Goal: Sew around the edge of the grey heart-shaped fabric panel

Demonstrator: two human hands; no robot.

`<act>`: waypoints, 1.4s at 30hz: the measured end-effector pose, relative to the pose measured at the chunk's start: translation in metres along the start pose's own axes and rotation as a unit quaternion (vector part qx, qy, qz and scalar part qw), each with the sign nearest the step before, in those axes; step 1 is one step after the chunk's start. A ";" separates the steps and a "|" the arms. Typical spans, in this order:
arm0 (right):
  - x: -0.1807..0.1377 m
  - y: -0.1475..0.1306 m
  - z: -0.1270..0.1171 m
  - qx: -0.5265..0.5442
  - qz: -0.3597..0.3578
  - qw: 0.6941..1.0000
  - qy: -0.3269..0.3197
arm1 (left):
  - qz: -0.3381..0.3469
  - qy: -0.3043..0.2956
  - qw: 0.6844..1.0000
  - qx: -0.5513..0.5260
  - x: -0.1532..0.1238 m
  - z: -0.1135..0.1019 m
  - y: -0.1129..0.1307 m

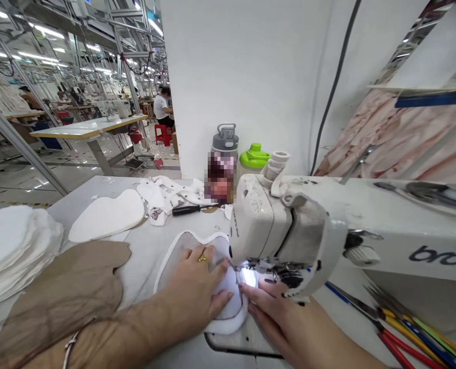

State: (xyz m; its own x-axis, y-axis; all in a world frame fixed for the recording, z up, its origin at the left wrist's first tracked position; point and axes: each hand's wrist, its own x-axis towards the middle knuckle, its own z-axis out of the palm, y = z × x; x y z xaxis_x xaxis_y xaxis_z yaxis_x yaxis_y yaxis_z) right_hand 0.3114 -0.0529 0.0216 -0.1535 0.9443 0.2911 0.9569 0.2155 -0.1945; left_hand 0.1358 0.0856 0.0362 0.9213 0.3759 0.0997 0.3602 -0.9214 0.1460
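Observation:
A padded fabric piece, grey with a thick white rim, lies under the head of a white sewing machine. My left hand is open and rests flat on the piece, fingers spread, a gold ring on one of them. Close beside the lit needle area, my right hand has its fingertips closed at the piece's right edge. The machine head partly hides those fingers. On the left lie a brown fabric piece, a stack of white padded pieces and a white shaped piece.
Behind the work are white scraps, a black-handled screwdriver, a grey-lidded bottle and a green-lidded bottle. Red-handled scissors and several tweezers lie at right. A person sits far off.

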 end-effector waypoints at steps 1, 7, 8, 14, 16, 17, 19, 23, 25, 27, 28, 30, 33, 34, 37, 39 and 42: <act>0.001 -0.001 -0.001 0.000 -0.003 1.000 0.002 | 0.014 0.004 1.000 -0.012 0.001 0.000 -0.002; 0.004 -0.005 -0.011 0.045 0.000 0.998 -0.031 | 0.133 -0.044 0.985 -0.099 0.002 -0.021 -0.015; 0.004 -0.005 -0.009 0.038 -0.002 0.999 -0.020 | 0.143 -0.055 0.982 -0.113 0.002 -0.026 -0.018; 0.002 -0.002 0.001 -0.008 0.009 1.000 -0.021 | 0.152 -0.066 0.979 -0.122 0.008 -0.033 -0.029; 0.002 -0.002 0.001 -0.016 0.006 0.999 -0.031 | 0.154 -0.066 0.980 -0.110 0.010 -0.030 -0.032; 0.002 -0.002 0.001 -0.020 0.002 0.999 -0.030 | 0.152 -0.063 0.981 -0.103 0.011 -0.029 -0.033; 0.003 -0.002 0.001 -0.031 -0.006 0.999 -0.023 | 0.147 -0.055 0.984 -0.084 0.012 -0.026 -0.033; 0.002 -0.002 0.002 -0.036 0.002 0.999 0.014 | 0.100 -0.046 0.993 -0.034 0.008 -0.022 -0.025; 0.002 -0.001 0.003 -0.032 0.011 0.999 0.020 | 0.071 -0.040 0.997 -0.015 0.004 -0.020 -0.020; 0.001 -0.001 0.003 -0.031 0.015 0.999 0.019 | 0.063 -0.033 0.997 -0.004 0.001 -0.019 -0.016; 0.001 -0.001 0.002 -0.030 0.014 0.999 0.019 | 0.068 -0.031 0.997 -0.003 0.000 -0.019 -0.015; 0.001 -0.002 0.001 -0.022 0.009 1.000 0.013 | 0.081 -0.037 0.996 -0.008 -0.001 -0.020 -0.014; 0.002 -0.004 -0.002 -0.015 0.014 1.000 -0.021 | 0.066 -0.051 0.996 -0.011 0.001 -0.025 -0.012; 0.003 -0.004 -0.002 -0.016 0.017 0.999 -0.032 | 0.058 -0.056 0.997 -0.009 0.001 -0.026 -0.011; 0.006 -0.005 -0.005 -0.016 0.011 0.999 -0.028 | 0.050 -0.068 0.996 -0.004 0.002 -0.029 -0.009; 0.009 -0.006 -0.007 0.001 -0.006 1.000 -0.003 | 0.051 -0.072 0.996 0.000 0.001 -0.028 -0.007; 0.011 -0.007 -0.009 0.013 -0.029 0.999 0.038 | 0.039 -0.075 0.996 0.022 -0.001 -0.025 -0.005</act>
State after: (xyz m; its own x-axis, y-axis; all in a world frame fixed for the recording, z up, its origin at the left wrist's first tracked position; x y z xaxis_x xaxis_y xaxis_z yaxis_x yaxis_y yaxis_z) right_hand 0.3056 -0.0466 0.0349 -0.1885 0.9085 0.3729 0.9400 0.2769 -0.1993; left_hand 0.1290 0.0926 0.0595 0.9572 0.2867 -0.0391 0.2893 -0.9519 0.1008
